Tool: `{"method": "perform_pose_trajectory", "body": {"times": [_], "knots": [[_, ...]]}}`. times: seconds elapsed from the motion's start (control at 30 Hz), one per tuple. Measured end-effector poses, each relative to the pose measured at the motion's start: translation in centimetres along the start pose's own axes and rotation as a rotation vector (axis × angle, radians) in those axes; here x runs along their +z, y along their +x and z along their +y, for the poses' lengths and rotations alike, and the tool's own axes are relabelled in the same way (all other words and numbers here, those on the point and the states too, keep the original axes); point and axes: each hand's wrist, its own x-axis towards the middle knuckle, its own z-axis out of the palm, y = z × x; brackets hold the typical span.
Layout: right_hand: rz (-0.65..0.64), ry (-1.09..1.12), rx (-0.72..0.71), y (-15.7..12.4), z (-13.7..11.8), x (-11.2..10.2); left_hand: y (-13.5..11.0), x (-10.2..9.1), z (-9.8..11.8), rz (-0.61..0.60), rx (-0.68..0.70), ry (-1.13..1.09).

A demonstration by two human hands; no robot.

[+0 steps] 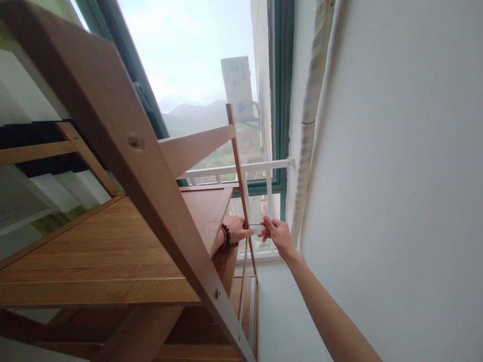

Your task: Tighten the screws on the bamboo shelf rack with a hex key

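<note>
Head view: right fingers (268,221) pinched on thin, straight rod (256,224); left fingers (246,233) against flat wooden upright (239,163), closure unclear.

Everything here is shot from one head-worn cam, aimed forward and a bit down past the wooden shelf unit (101,246) toward the window (188,55). The near post (147,176) is caught super close, the left hand (237,230) and right hand (278,235) are framed farther off near the middle, and the white wall (400,151) is taken in along the right.
</note>
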Motion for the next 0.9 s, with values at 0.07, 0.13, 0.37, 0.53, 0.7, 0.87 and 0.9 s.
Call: {"method": "perform_pose_trajectory", "body": {"times": [0.07, 0.13, 0.37, 0.53, 0.7, 0.87, 0.9], "knots": [[0.026, 0.008, 0.028, 0.4, -0.1, 0.6, 0.1, 0.0, -0.1, -0.001, -0.004, 0.003], [0.031, 0.027, 0.053, 0.6, -0.2, 1.0, 0.1, 0.1, -0.1, 0.000, -0.011, 0.005], [-0.051, 0.006, 0.009, -0.6, -0.2, -0.2, -0.2, -0.3, 0.3, -0.003, -0.021, -0.001], [-0.075, -0.124, -0.093, -0.6, -0.1, -1.1, -0.1, -0.1, 0.1, -0.002, -0.009, 0.002], [-0.010, -0.260, -0.163, -0.3, 0.4, -1.0, 0.1, 0.2, -0.2, -0.003, -0.007, 0.011], [-0.004, -0.322, -0.071, -0.5, 0.3, -0.6, 0.0, 0.1, 0.0, -0.007, -0.011, 0.007], [-0.027, -0.324, -0.030, -0.4, 0.0, -0.6, -0.1, 0.0, 0.1, -0.006, -0.012, 0.005]]}}
